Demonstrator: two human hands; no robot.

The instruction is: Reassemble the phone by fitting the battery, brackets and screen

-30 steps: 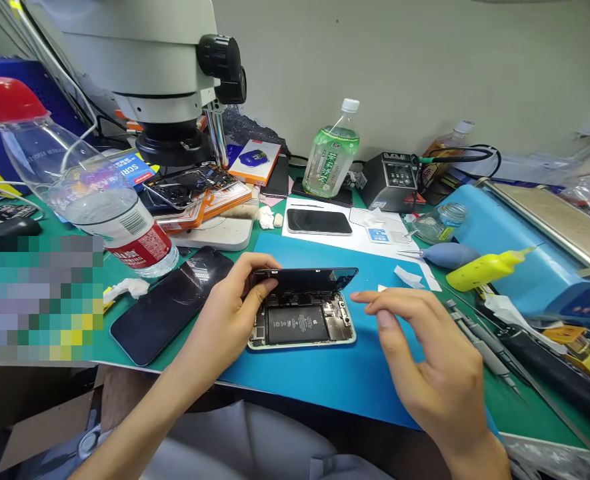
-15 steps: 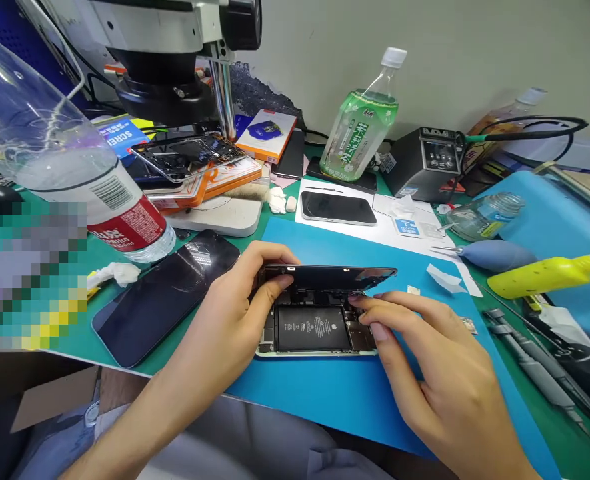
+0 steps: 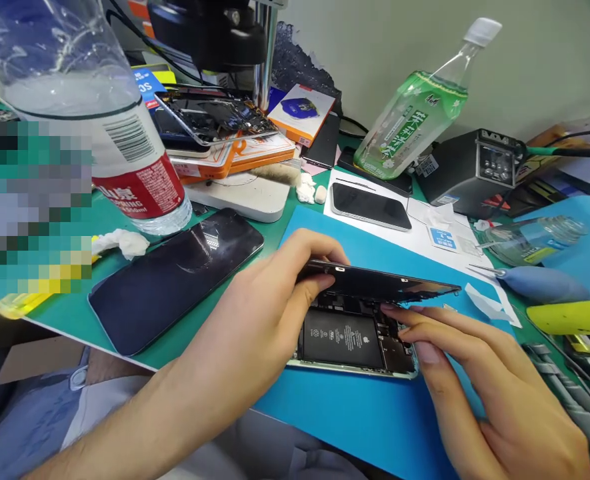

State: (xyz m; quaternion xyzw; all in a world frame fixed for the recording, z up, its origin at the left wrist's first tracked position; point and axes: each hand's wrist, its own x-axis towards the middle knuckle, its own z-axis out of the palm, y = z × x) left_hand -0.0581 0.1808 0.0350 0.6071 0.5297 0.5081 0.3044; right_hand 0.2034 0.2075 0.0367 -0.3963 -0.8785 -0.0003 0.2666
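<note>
On blue mat [image 3: 335, 417]: opened phone [image 3: 342, 340], screen [image 3: 375, 282] tilted over it.
Left hand [image 3: 265, 313] pinches screen's left end; right hand [image 3: 509, 393] at phone's right end, fingers bunched, can't tell if gripping.

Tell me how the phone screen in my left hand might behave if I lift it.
The screen is probably stiff, since it extends straight from your left hand. Being thin, it may be light and fragile. With that pinch near one end, the far end could tilt.
</note>
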